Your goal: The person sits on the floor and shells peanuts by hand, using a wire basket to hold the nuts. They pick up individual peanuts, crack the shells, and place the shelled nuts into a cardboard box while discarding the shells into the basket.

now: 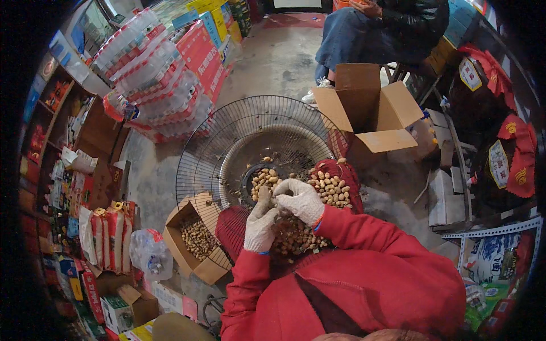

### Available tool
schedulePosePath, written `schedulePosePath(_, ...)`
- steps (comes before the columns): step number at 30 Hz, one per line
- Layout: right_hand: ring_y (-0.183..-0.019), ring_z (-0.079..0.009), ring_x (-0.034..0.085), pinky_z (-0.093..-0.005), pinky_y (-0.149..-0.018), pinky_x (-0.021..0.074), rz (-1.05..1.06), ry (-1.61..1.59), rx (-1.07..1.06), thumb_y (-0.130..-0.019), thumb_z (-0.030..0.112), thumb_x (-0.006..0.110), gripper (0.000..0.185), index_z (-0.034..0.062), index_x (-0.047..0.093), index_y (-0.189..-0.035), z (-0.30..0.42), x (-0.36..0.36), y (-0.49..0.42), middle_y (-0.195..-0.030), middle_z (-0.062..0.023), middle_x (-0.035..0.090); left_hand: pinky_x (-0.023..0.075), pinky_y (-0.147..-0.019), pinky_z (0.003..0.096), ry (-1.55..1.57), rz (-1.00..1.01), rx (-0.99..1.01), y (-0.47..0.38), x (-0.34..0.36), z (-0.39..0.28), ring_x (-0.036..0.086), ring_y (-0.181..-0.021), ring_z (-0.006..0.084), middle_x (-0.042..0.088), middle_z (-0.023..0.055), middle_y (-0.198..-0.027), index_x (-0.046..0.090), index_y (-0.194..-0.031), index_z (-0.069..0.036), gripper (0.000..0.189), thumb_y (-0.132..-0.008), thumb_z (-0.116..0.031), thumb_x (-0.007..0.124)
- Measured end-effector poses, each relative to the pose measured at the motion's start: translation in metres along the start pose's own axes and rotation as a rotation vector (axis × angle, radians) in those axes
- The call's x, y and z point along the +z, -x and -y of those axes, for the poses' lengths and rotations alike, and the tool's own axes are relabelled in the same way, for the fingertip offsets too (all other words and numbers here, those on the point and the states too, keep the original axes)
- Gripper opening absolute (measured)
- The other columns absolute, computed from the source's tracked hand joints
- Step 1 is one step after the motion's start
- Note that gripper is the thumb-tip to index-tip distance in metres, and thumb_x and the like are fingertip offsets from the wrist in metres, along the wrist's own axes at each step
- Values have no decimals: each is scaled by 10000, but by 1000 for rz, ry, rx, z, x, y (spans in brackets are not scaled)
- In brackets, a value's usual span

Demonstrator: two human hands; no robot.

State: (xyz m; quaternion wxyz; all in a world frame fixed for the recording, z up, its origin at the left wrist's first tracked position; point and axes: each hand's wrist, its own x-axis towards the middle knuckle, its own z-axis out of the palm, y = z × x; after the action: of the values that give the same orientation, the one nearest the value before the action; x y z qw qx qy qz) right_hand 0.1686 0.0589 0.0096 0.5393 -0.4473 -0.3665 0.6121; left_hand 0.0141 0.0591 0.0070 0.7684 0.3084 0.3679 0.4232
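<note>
Both my hands wear whitish knit gloves and meet over a round wire fan guard (200, 149). My left hand (261, 223) points its fingers up towards a small heap of unshelled peanuts (265, 178) at the guard's centre. My right hand (302, 200) bends its thumb and forefinger together close to the left fingertips. Whether a peanut is pinched between them is too small to tell. Beneath the guard is a pale-rimmed basin (223, 170). More light peanuts (330, 187) lie right of my right hand, by red mesh (352, 174). Darker, dirt-covered peanuts (298, 238) are heaped below my wrists.
A cardboard box (212, 271) of peanuts stands at the lower left. An open cardboard box (375, 102) is at the upper right, beside a seated person (349, 38). Shrink-wrapped bottle packs (149, 76) are stacked left, near goods shelves (64, 115). Concrete floor (277, 59) shows ahead.
</note>
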Motion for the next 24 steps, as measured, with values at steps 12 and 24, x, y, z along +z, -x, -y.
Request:
schedulePosePath(12, -670, -103, 589, -258, -597, 513, -11, -111, 37, -904, 61, 602, 115, 5, 588, -1003, -7, -1, 5, -822, -46, 613, 501, -824, 268, -75, 0, 145, 1, -7, 7, 602, -979, 137, 586, 43, -1285, 324, -1534, -57, 718, -864, 76, 546)
schedulePosePath(24, -902, -124, 560, -268, -803, 472, 77, 106, -211, -877, 55, 602, 122, 40, 589, -998, -21, 2, 4, -941, -26, 585, 454, -1015, 302, -170, 59, 49, 3, 0, 6, 536, -1222, 180, 522, 98, -1404, 344, -1506, -2, 586, -965, -17, 569)
